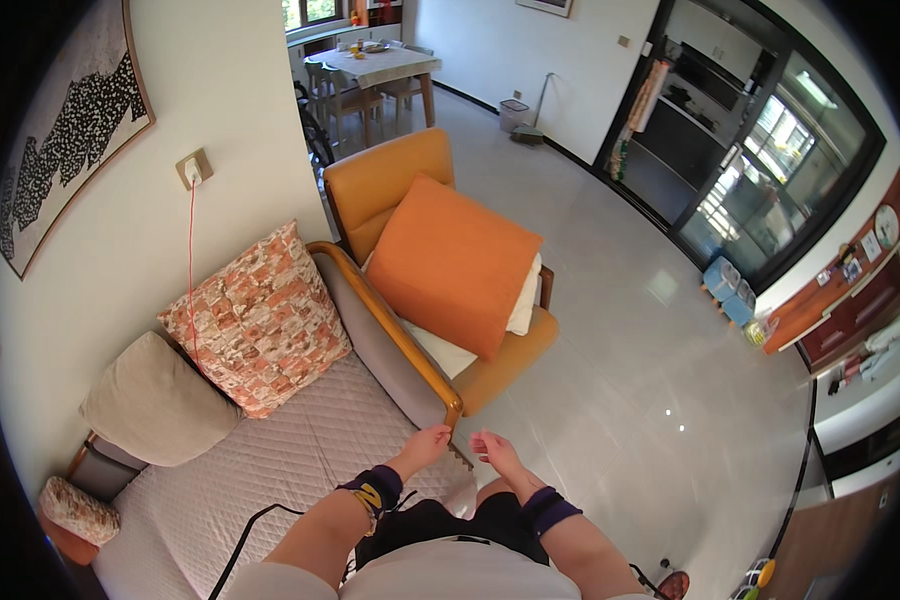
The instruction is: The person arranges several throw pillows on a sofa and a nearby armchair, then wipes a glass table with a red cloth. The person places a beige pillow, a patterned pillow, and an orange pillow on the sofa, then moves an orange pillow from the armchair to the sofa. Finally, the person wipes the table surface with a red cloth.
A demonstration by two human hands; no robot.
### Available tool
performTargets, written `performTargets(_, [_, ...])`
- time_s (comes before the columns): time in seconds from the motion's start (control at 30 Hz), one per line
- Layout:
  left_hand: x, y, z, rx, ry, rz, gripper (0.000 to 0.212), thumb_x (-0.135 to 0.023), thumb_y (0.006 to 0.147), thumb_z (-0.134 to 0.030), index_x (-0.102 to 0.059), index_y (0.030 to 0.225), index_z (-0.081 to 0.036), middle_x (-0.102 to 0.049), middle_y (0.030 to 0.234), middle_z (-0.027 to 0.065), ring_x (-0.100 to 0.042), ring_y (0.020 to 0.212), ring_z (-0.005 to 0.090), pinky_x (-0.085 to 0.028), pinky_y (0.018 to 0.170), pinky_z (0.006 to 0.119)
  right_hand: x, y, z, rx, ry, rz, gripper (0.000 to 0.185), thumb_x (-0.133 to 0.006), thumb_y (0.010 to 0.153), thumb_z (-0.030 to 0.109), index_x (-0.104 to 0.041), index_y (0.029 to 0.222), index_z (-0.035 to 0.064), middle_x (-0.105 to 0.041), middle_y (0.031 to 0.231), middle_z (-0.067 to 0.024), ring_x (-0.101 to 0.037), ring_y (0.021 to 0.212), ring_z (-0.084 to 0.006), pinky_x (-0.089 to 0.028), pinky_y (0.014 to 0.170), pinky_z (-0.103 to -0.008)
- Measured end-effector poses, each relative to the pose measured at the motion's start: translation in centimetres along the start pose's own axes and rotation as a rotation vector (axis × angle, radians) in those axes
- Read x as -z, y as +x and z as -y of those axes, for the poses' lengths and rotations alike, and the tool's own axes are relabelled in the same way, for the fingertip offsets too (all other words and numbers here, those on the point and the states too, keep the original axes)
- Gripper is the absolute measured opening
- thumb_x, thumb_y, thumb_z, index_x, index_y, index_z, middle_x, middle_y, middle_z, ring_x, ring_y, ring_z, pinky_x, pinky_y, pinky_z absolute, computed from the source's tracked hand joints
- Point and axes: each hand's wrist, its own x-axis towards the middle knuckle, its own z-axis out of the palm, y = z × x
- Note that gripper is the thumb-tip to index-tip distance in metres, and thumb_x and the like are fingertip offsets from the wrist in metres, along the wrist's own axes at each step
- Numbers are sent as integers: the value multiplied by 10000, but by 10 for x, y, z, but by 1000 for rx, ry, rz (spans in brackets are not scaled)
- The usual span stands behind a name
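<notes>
My left hand [424, 448] is raised in front of me, near the front end of a sofa's wooden armrest [390, 337]. Its fingers are bent, and whether it touches the wood is unclear. A short distance to the right, my right hand [496, 452] hangs in the air with loosely curled fingers and nothing in it. Both wrists wear dark purple bands. Below lies the quilted seat cover [330, 420] of the sofa. Past the armrest, an orange cushion [457, 262] leans in a tan leather chair [390, 176], partly over white cushions or cloths [442, 349].
A patterned cushion [259, 322] and a beige cushion [161, 405] rest on the sofa. A red cable [191, 255] hangs from a wall socket. Glossy floor tiles [607, 375] extend right. Farther off stand a dining table [375, 66], dustpan [526, 135] and glass sliding door [780, 157].
</notes>
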Motion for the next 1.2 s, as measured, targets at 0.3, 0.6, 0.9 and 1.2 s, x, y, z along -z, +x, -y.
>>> performTargets(0.3, [15,32,-40,107,242,-107,372,-508,857,-115,-545,1223,-61,-628,1102,181,-582,1031,364,-485,861,427,-9,113,21,252,-591,240,455,-360,1006,357,-571,1111,-32,-651,1012,-165,-606,968,-234,-459,831,-328])
performTargets(0.6, [-9,74,-23,-58,673,-65,401,-558,834,-190,-565,1212,-57,-591,1238,84,-383,1324,278,-221,1135,447,-7,128,23,-224,-639,261,592,-248,1004,460,-430,1361,24,-524,1306,-223,-495,1219,-354,-407,976,-363])
performTargets(0.9, [-8,67,-31,-47,882,143,381,-544,806,-251,-617,1139,-81,-592,1210,58,-410,1289,247,-156,1151,459,-15,116,-22,-261,-524,220,611,-246,970,488,-309,1437,99,-458,1364,-230,-442,1269,-352,-368,1023,-375])
performTargets(1.2, [-4,56,-41,-35,938,196,400,-541,811,-258,-602,1165,-81,-579,1213,54,-388,1302,249,-154,1153,437,-33,95,-23,-296,-457,139,609,-262,965,490,-299,1441,113,-450,1372,-225,-446,1264,-358,-372,1020,-384])
